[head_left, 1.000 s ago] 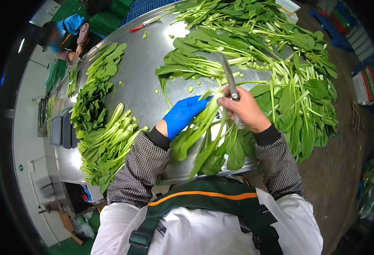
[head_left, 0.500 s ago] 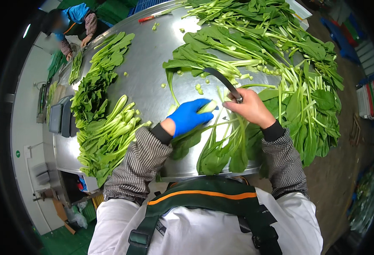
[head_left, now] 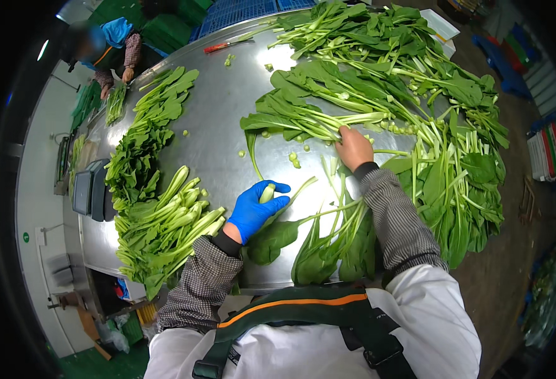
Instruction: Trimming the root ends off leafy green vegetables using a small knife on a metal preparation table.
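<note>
My left hand (head_left: pixel 257 210), in a blue glove, is closed around a leafy green (head_left: pixel 267 193); its pale cut stem end shows between thumb and forefinger. My bare right hand (head_left: pixel 355 150) reaches forward, its fingers closed at the stem ends of a bunch of leafy greens (head_left: pixel 303 117) lying across the table. The dark curved blade seen before is out of sight, and I cannot tell whether it is under that hand. Between my forearms several loose leafy greens (head_left: pixel 338 243) lie with leaves toward me. Small cut stem pieces (head_left: pixel 295 160) are scattered beyond my left hand.
A large heap of greens (head_left: pixel 461 164) covers the metal table's (head_left: pixel 218 126) right side. Stacked greens (head_left: pixel 158 221) line its left, beside a grey device (head_left: pixel 90 189). A red-handled knife (head_left: pixel 218 47) lies far off. Another person's hand (head_left: pixel 128 74) handles a bunch at the far left.
My right hand has moved forward to the greens on the table, and the curved blade has gone from view. My left hand has drawn back toward me and left, still holding the leafy green.
</note>
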`<state>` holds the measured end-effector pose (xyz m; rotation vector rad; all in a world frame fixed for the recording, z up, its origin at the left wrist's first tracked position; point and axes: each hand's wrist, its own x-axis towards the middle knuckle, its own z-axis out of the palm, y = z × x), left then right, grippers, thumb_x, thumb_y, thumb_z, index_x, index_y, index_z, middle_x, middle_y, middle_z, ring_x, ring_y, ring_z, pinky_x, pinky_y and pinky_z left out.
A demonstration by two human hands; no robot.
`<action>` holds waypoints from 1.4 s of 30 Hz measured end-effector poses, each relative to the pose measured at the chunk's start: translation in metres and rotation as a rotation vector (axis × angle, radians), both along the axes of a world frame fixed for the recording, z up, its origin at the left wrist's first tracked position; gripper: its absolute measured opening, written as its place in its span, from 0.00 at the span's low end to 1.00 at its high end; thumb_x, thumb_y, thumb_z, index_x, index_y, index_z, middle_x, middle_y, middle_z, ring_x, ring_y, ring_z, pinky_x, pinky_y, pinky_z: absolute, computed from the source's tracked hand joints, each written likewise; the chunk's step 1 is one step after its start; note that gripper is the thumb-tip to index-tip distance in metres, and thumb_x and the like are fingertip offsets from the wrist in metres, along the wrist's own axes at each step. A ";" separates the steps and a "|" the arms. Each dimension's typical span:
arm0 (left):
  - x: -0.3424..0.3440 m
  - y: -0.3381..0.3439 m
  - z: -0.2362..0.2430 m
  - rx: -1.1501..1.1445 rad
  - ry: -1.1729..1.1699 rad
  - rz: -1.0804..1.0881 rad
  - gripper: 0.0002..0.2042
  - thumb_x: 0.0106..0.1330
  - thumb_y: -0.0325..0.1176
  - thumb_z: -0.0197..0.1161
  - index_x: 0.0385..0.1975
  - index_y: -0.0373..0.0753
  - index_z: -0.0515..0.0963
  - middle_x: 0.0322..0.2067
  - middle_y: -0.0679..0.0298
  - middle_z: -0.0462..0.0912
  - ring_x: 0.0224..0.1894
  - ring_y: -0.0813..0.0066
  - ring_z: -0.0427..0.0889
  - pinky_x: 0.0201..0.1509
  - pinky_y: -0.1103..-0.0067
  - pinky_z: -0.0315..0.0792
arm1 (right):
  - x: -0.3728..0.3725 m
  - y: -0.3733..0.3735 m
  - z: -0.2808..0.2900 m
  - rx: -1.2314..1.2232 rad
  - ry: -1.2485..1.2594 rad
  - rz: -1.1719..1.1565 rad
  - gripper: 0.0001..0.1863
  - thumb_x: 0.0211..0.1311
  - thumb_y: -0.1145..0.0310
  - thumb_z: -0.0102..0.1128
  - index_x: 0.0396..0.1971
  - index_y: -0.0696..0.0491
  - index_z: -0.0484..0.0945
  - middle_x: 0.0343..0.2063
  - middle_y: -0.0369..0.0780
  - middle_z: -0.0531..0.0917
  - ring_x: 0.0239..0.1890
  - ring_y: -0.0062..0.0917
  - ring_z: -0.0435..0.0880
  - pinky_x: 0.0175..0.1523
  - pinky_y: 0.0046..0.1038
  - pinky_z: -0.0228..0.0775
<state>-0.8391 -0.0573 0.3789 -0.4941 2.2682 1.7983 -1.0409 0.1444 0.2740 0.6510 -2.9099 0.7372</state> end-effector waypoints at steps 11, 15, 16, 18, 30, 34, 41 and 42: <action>-0.024 0.041 0.045 -0.904 0.706 -0.210 0.24 0.50 0.36 0.71 0.51 0.48 0.78 0.42 0.60 0.80 0.42 0.57 0.78 0.44 0.70 0.74 | 0.070 0.037 0.124 -0.565 -0.444 0.199 0.15 0.53 0.63 0.63 0.34 0.60 0.81 0.22 0.41 0.82 0.24 0.22 0.78 0.33 0.27 0.70; -0.026 0.052 0.037 -1.018 0.546 -0.250 0.22 0.53 0.35 0.71 0.50 0.47 0.79 0.39 0.60 0.82 0.39 0.62 0.80 0.43 0.74 0.74 | 0.084 0.039 0.129 -0.578 -0.526 0.209 0.15 0.55 0.61 0.64 0.33 0.60 0.81 0.19 0.41 0.79 0.23 0.20 0.75 0.32 0.26 0.68; -0.025 0.051 0.031 -0.744 0.470 -0.166 0.19 0.55 0.34 0.70 0.48 0.44 0.79 0.38 0.61 0.83 0.38 0.67 0.80 0.42 0.76 0.74 | 0.086 0.040 0.128 -0.584 -0.526 0.187 0.16 0.56 0.61 0.65 0.33 0.60 0.81 0.18 0.41 0.79 0.23 0.20 0.74 0.32 0.26 0.68; -0.024 0.046 0.024 -0.476 0.386 -0.084 0.17 0.58 0.33 0.69 0.47 0.41 0.79 0.36 0.62 0.84 0.36 0.72 0.81 0.41 0.79 0.74 | 0.094 0.039 0.124 -0.663 -0.509 0.181 0.15 0.58 0.60 0.64 0.32 0.59 0.80 0.20 0.42 0.79 0.23 0.26 0.77 0.32 0.29 0.69; -0.016 0.027 0.016 0.191 -0.057 -0.101 0.10 0.62 0.33 0.65 0.39 0.35 0.81 0.30 0.67 0.83 0.30 0.82 0.78 0.36 0.82 0.72 | 0.121 0.054 0.088 -0.530 -0.274 0.004 0.10 0.60 0.63 0.61 0.34 0.55 0.81 0.24 0.43 0.79 0.26 0.34 0.79 0.30 0.31 0.67; -0.014 0.036 0.008 -0.389 0.121 -0.131 0.13 0.61 0.39 0.67 0.38 0.36 0.81 0.29 0.67 0.84 0.29 0.81 0.78 0.34 0.79 0.72 | 0.126 0.024 0.107 -0.616 -0.481 0.218 0.18 0.55 0.56 0.68 0.31 0.58 0.79 0.21 0.36 0.77 0.22 0.22 0.74 0.29 0.28 0.66; -0.014 0.031 0.010 -0.509 0.165 -0.158 0.12 0.60 0.33 0.68 0.42 0.38 0.80 0.35 0.62 0.84 0.37 0.80 0.81 0.42 0.77 0.75 | 0.115 0.026 0.108 -0.696 -0.811 0.347 0.13 0.59 0.62 0.64 0.34 0.57 0.78 0.20 0.32 0.77 0.22 0.14 0.73 0.27 0.21 0.65; -0.013 0.029 0.009 -0.192 0.205 -0.175 0.15 0.60 0.32 0.68 0.46 0.37 0.79 0.39 0.63 0.83 0.41 0.79 0.80 0.47 0.78 0.74 | 0.115 0.024 0.112 -0.704 -1.007 0.306 0.12 0.59 0.61 0.64 0.31 0.56 0.78 0.18 0.30 0.74 0.20 0.13 0.71 0.24 0.21 0.62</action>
